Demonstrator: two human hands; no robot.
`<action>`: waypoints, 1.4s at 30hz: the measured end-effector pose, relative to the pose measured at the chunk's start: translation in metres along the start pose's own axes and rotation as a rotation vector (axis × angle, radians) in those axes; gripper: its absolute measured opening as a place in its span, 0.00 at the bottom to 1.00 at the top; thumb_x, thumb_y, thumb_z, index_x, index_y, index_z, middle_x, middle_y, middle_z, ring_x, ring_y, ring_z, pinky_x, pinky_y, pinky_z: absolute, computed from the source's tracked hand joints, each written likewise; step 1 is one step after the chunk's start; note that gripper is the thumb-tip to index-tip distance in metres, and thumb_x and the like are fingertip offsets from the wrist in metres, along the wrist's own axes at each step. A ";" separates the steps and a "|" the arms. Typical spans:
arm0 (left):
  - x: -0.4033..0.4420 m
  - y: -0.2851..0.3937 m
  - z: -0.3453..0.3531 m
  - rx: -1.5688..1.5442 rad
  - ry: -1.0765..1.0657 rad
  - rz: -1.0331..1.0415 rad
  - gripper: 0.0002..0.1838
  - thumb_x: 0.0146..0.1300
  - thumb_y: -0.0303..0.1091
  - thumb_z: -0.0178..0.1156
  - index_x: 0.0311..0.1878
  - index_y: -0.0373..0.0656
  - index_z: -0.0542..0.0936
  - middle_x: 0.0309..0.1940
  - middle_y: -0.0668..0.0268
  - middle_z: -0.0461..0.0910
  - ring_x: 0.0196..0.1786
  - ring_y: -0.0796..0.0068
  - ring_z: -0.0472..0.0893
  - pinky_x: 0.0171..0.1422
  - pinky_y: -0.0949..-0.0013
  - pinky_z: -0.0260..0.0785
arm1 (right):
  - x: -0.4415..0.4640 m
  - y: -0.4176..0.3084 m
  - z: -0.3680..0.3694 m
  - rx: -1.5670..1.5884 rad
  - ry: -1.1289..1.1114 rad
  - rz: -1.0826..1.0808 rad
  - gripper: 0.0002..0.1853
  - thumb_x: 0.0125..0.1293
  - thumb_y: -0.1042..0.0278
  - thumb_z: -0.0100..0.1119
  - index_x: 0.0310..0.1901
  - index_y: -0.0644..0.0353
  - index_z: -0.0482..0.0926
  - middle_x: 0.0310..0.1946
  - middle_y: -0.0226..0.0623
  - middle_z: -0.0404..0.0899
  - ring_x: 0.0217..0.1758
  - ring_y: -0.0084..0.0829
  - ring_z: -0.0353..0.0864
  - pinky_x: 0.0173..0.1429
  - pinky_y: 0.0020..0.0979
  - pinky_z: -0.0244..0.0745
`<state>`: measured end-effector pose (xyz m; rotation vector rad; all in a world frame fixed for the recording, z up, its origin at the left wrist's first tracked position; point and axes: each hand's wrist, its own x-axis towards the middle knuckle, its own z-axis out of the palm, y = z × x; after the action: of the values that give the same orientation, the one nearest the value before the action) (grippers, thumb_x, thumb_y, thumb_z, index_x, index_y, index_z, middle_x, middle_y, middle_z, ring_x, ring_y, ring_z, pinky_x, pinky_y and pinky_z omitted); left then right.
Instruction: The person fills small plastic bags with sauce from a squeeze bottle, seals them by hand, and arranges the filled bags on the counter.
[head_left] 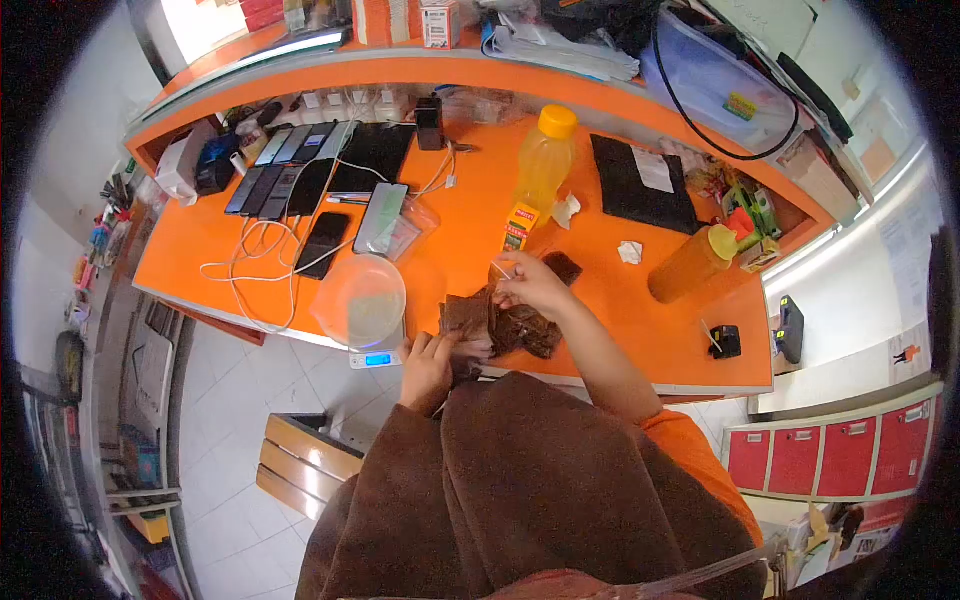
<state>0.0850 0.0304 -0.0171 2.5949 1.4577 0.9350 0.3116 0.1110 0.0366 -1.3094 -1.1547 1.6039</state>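
Note:
A brown, crinkled bundle (515, 325), perhaps thin plastic or cloth, lies at the front edge of the orange desk (440, 260). My left hand (428, 368) is at its left end, fingers bent, close to the digital scale (376, 359). My right hand (530, 285) is above the bundle with its fingers pinched on a small white thing too small to name. On the scale stands a translucent round bowl (365, 300). A dark brown block (562, 267) lies just beyond my right hand.
Several phones and cables lie at the left, one black phone (323, 246) nearest. A yellow-capped bottle (541, 170) stands behind my right hand. Further right are an amber bottle (688, 267), a black folder (640, 185) and a small black box (724, 342). A wooden stool (300, 465) stands below left.

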 end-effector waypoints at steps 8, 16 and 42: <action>0.000 0.003 0.001 0.085 0.006 -0.022 0.11 0.53 0.30 0.54 0.40 0.55 0.78 0.40 0.78 0.77 0.44 0.72 0.72 0.51 0.53 0.53 | -0.026 0.056 -0.020 -0.641 0.315 -0.175 0.26 0.55 0.74 0.59 0.56 0.66 0.67 0.44 0.56 0.75 0.41 0.46 0.81 0.47 0.38 0.77; 0.004 0.008 -0.003 0.141 0.011 -0.031 0.11 0.54 0.30 0.52 0.40 0.55 0.79 0.39 0.78 0.77 0.50 0.73 0.72 0.55 0.49 0.49 | -0.019 0.042 -0.012 -1.082 0.478 -0.217 0.18 0.53 0.64 0.63 0.43 0.65 0.78 0.39 0.49 0.79 0.45 0.47 0.78 0.51 0.43 0.72; 0.014 0.003 -0.003 -0.022 -0.015 0.059 0.14 0.50 0.26 0.56 0.43 0.47 0.79 0.41 0.69 0.75 0.47 0.66 0.73 0.50 0.57 0.57 | -0.034 0.024 0.040 -0.846 -0.087 -0.750 0.06 0.56 0.70 0.60 0.32 0.64 0.77 0.31 0.40 0.73 0.40 0.43 0.74 0.45 0.38 0.70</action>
<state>0.0912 0.0395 -0.0072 2.6364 1.3670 0.9296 0.2788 0.0645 0.0267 -1.0435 -2.1833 0.6200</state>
